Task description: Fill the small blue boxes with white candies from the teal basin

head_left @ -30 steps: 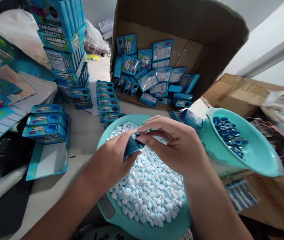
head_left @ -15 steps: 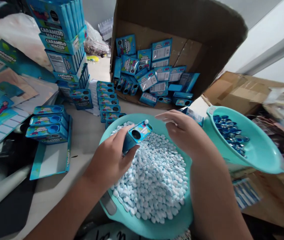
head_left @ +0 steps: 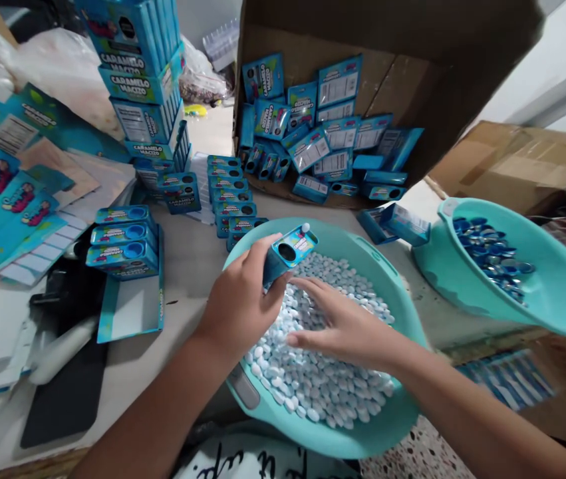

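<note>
My left hand (head_left: 243, 299) grips a small blue candy box (head_left: 287, 253) above the left side of a turquoise bowl (head_left: 407, 299). The box tilts, its top with a dark round hole facing up, and one white candy (head_left: 305, 227) rests on that top near the far corner. Pale blue and white candies (head_left: 322, 392) fill much of the bowl. Over them, just below the box, is my right hand (head_left: 337, 322), its fingers stretched and the thumb apart, with nothing seen in its grasp.
Behind the bowl, a cardboard box (head_left: 412, 80) holds several blue candy boxes. A second turquoise bowl (head_left: 562, 286) with small blue pieces stands at right. At left are a display tray (head_left: 133, 309) with three boxes, a row of boxes (head_left: 233, 193) and a tall stack (head_left: 147, 80).
My right hand has moved down and left, from beyond the bowl's right rim to over the candies. My left hand still holds the box. The whole view has shifted a little.
</note>
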The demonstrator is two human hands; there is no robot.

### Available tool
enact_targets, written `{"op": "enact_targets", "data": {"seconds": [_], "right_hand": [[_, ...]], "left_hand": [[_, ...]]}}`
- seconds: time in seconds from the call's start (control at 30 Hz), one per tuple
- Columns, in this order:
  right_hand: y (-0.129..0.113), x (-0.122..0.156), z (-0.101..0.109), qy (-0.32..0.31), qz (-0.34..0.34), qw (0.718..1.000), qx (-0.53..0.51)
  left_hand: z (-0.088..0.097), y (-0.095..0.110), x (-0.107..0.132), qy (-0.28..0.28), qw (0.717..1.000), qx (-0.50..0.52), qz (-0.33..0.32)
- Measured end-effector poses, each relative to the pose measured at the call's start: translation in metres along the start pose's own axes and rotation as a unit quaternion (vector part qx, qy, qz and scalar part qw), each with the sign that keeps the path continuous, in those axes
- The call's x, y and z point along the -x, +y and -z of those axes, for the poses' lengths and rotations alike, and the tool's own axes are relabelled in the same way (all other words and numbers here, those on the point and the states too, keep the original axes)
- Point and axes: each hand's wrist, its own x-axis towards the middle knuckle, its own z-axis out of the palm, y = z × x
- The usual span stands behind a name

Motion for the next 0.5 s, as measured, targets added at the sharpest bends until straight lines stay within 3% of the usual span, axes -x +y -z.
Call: {"op": "enact_targets", "data": {"seconds": [0.23, 0.5], "right_hand": [[-0.015, 0.005, -0.011, 0.026, 0.005, 0.999, -0.041], [-0.002, -0.017, -0.014, 0.060, -0.060, 0.990, -0.111]], "left_hand": [[0.001, 0.001, 0.000, 0.009, 1.000, 0.020, -0.015], [0.003, 0.001, 0.000, 0.017, 0.999, 0.033, -0.013]]}}
